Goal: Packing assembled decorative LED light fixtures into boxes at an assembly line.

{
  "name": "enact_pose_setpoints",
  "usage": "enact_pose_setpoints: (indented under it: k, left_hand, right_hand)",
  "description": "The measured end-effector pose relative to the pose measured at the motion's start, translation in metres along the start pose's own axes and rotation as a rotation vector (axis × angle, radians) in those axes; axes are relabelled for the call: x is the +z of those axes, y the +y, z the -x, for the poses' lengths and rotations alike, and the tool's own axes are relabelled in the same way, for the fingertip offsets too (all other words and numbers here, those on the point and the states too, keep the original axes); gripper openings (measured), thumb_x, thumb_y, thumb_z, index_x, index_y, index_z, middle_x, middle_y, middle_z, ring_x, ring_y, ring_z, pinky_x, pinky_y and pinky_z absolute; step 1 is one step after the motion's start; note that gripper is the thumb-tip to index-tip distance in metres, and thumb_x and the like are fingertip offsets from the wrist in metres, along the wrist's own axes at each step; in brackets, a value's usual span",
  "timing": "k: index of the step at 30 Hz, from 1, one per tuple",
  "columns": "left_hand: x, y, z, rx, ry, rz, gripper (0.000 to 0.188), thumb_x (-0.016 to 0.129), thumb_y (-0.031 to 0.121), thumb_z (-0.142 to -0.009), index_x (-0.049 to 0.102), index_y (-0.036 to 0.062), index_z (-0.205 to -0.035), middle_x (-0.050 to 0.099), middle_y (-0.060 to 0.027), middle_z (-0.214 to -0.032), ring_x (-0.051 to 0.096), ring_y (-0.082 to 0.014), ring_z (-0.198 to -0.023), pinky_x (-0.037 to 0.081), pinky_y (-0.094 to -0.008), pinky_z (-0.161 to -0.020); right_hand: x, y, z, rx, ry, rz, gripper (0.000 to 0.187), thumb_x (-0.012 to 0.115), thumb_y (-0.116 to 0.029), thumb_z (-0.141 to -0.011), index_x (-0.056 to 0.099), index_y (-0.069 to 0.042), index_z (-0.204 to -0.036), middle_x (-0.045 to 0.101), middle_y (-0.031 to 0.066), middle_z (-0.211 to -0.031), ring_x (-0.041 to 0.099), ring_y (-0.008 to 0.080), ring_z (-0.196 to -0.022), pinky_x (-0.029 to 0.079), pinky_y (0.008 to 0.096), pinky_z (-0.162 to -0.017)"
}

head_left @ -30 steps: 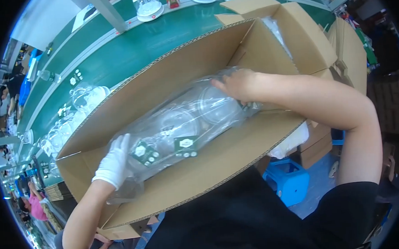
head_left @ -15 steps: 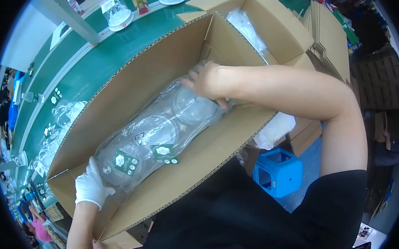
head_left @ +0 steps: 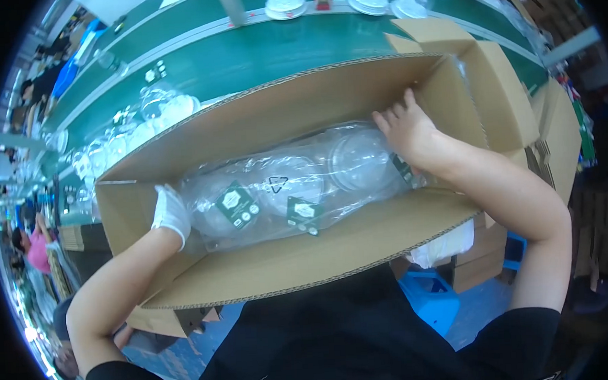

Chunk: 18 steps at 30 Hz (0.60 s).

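Note:
A large cardboard box (head_left: pixel 308 272) stands before me, its top side uncovered. Inside lies a clear plastic bag (head_left: pixel 264 213) holding several clear, round domed pieces with green printed cards. At the bag's left end is my left hand (head_left: pixel 171 214) in a white glove. Its fingers are stretched out along the plastic, not closed round anything. Over the bag's right end, my bare right hand (head_left: pixel 410 133) has its fingers spread, close to the box's far wall. The palm side of the right hand is hidden, so I cannot tell whether it touches the plastic.
Beyond the box runs a green conveyor (head_left: pixel 276 50) with clear domes on white bases (head_left: pixel 285 4). More domes line the left side. An opened carton (head_left: pixel 497 76) and folded cardboard adjoin the right end. A blue stool (head_left: pixel 430 300) is below; other people work at far left.
My view has turned, so the box appears more level. My right hand has gone from the bag toward the box's far right corner, fingers spreading. My left hand stays by the bag's left end.

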<state>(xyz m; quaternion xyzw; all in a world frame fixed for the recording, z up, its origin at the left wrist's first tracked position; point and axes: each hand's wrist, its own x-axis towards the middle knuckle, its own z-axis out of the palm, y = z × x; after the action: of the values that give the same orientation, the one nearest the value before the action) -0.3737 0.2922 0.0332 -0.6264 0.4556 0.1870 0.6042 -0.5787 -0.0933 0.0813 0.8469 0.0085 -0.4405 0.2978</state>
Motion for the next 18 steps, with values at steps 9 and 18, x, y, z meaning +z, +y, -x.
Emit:
enact_pose_setpoints:
  k: [9,18]
  left_hand:
    - [0.016,-0.011,-0.007,-0.051,0.013,-0.071,0.056,0.053,0.025,-0.100,0.048,0.0026,-0.150,0.044,-0.0189,-0.157,0.047,-0.0346,-0.140,0.031,-0.0600,-0.112]
    - [-0.077,-0.059,0.073,0.054,0.351,0.543,0.099,0.085,0.043,-0.072,0.039,0.0003,-0.150,0.057,-0.0171,-0.140,0.066,-0.0308,-0.111,0.055,-0.0421,-0.090]
  right_hand:
    - [0.001,-0.002,-0.004,0.031,-0.071,0.082,0.087,0.061,-0.029,-0.095,0.012,-0.005,-0.163,0.052,0.0153,-0.149,0.052,0.0302,-0.133,0.027,0.0623,-0.116]
    - [-0.004,0.019,0.017,0.024,0.314,-0.218,0.076,0.063,-0.009,-0.089,0.031,-0.006,-0.158,0.062,0.0109,-0.130,0.062,0.0254,-0.120,0.049,0.0371,-0.098]
